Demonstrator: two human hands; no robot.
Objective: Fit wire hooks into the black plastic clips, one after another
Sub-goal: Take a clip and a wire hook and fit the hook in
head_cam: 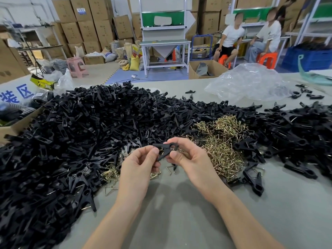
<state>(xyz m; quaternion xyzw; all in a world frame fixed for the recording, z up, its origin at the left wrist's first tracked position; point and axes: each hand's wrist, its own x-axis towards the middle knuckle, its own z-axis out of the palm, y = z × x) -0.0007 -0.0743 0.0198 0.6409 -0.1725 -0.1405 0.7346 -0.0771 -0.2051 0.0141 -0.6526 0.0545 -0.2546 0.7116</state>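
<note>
Both hands hold one black plastic clip (166, 149) just above the grey table (179, 203), in the middle of the head view. My left hand (139, 164) pinches its lower left end between thumb and fingers. My right hand (186, 155) grips its right end, near the round hole. A heap of brass-coloured wire hooks (221, 146) lies just right of my hands. A few loose hooks (111, 175) lie to the left. Whether a hook sits in the held clip is hidden by my fingers.
A huge pile of black clips (80, 133) covers the table's left and back. More clips (296, 130) spread along the right. A crumpled clear plastic bag (251, 83) lies at the back right. A cardboard box (16, 126) stands at the left edge. Two people sit on orange stools far behind.
</note>
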